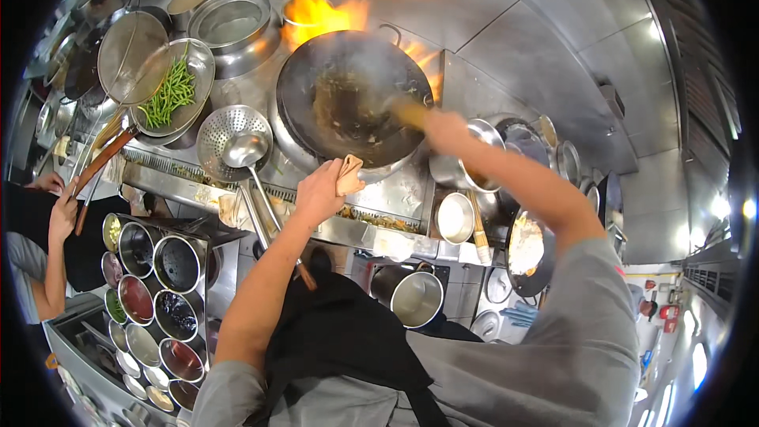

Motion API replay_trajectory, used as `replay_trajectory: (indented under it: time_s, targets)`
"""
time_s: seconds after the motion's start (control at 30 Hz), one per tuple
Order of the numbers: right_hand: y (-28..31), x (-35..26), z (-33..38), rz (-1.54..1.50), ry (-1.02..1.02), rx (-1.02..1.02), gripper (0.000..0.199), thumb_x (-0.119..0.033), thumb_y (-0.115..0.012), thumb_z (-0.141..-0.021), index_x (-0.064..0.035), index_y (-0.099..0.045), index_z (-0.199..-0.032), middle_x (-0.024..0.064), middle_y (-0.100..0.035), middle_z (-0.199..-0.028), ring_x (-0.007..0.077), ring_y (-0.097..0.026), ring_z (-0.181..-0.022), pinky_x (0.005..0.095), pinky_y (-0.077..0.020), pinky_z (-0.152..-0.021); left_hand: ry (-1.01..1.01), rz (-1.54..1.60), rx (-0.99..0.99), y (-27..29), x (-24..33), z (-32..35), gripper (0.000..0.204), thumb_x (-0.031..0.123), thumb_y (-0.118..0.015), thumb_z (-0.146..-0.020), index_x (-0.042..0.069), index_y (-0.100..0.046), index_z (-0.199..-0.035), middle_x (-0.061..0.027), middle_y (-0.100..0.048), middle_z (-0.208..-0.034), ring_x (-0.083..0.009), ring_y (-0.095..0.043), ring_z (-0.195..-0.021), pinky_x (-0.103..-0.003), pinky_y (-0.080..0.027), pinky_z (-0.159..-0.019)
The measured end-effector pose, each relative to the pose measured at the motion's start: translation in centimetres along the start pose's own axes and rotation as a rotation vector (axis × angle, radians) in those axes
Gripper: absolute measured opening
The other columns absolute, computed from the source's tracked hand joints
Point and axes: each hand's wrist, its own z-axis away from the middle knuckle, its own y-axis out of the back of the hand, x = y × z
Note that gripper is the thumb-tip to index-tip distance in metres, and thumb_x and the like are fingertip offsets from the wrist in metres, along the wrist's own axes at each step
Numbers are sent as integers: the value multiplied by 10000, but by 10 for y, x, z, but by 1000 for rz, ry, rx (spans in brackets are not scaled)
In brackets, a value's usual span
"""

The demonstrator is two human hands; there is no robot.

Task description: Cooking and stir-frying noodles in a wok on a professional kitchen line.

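Fingers of the left hand [319, 192] hold a folded cloth [349, 177] by the wok [304, 67], at its six o'clock edge; the right hand [449, 133] grips a blurry yellow tool [409, 114]. That wok, at twelve o'clock, looks heavy, hard and hot: grab its rim through cloth.

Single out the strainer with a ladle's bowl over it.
The round-holed strainer just left of the wok: the ladle has its bowl over it. The mesh strainer farther left, beside the green beans, has no ladle over it.
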Motion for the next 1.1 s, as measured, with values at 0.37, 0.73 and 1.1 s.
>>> replay_trajectory:
  time_s: [0.37, 0.73, 1.1]
  targets:
    - [-31, -110, -37, -137, 15, 280, 208, -130, -569, -813, -44, -685, -963, 155, -665, -956, 284, -682, -886, 389, -564, -704, 78, 147, 20, -13, 7, 10, 480, 212, -706, -775, 81, -498, -1187, -191, -625, -1034, -417, -589, -980, -449, -476, -831]
    - [-36, 70, -15, -259, -401, 304, 328, -277, -578, -875, -89, -615, -1140, 177, -651, -1045, 356, -672, -899, 453, -553, -736, 539, 1138, 47, 14, 40, 121, 461, 141, -754, -815, 16, -530, -1197, -39, -627, -1009, -132, -617, -901, -297, -510, -810]
    - [-54, -21, -12, -421, -364, 135, 330, -303, -539, -858, -69, -679, -1044, 195, -634, -1092, 413, -640, -965, 464, -515, -857, 57, 154, 11, 13, 46, 29, 457, 178, -722, -764, 53, -526, -1157, -164, -637, -1034, -341, -620, -993, -408, -500, -834]
